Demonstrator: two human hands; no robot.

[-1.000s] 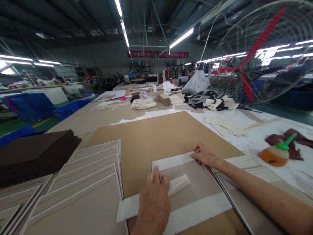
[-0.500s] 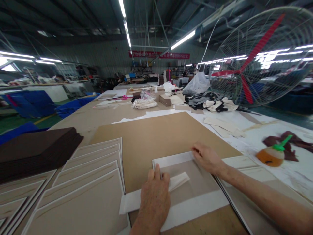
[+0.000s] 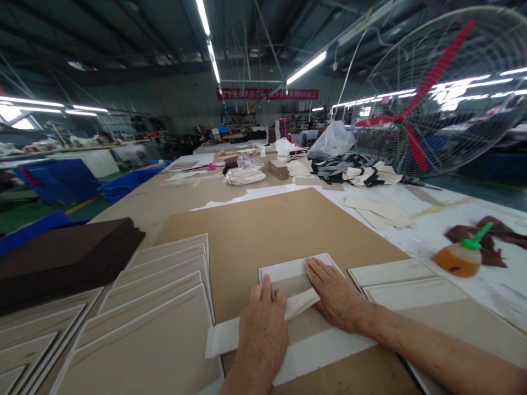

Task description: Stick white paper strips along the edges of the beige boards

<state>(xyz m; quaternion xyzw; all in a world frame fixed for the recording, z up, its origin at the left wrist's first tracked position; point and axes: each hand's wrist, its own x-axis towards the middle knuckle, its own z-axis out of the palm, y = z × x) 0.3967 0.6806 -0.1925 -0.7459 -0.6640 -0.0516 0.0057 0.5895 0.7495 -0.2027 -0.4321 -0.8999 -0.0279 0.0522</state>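
Observation:
A taupe panel [image 3: 294, 282] with white borders along its far and near sides lies in front of me on a large tan board [image 3: 263, 225]. My left hand [image 3: 263, 329] rests on the panel's left part, index finger stretched onto the white far border, other fingers curled. A loose white strip [image 3: 302, 302] passes through that hand and sticks out on both sides; the grip itself is hidden under the palm. My right hand [image 3: 335, 293] lies flat on the panel's right part, fingers together and stretched out, fingertips on the far border.
Overlapping bordered panels [image 3: 152, 329] fan out at left, beside a dark brown stack [image 3: 69, 247]. More panels [image 3: 436, 307] lie at right. A glue bottle with green nozzle [image 3: 457, 258] stands near brown scraps. A large fan [image 3: 411, 109] stands beyond the table's right side.
My right hand has moved left and nearer from the panel's far right corner, going from pinched fingers to a flat palm. The left hand keeps its place on the panel.

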